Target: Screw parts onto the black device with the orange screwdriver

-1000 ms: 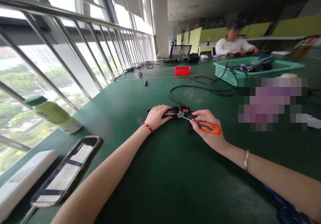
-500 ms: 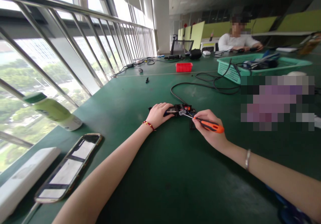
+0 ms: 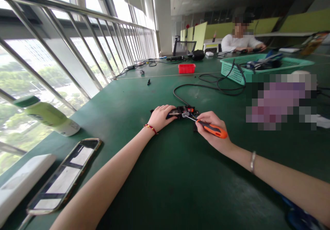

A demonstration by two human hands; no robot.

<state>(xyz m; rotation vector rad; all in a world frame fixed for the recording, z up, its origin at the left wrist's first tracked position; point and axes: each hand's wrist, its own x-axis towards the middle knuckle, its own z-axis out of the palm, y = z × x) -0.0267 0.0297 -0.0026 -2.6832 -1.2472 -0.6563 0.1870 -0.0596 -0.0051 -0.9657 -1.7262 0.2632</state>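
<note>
My left hand (image 3: pixel 162 117) is closed over the left part of a black, opened-up device (image 3: pixel 182 112) lying on the green table (image 3: pixel 154 175). Grey and orange-red parts show inside the device, and a black cable (image 3: pixel 177 87) runs from its far side. In my right hand (image 3: pixel 212 127) is a screwdriver (image 3: pixel 213 129) with an orange and black handle. Its thin metal shaft points left, with the tip at the grey part near the middle of the device. Whether the tip sits in a screw is too small to tell.
A green bottle (image 3: pixel 48 115), a phone (image 3: pixel 65 175) and a white box-like object (image 3: pixel 23 182) lie at the left. Farther back are a small red bin (image 3: pixel 187 68) and a teal basket (image 3: pixel 233 72) with tools. A person (image 3: pixel 238 43) sits across the table. Railings (image 3: pixel 85 48) border the left.
The whole view has shifted slightly, so things appear a little farther left. Both hands keep their hold, and the screwdriver tip stays at the device.
</note>
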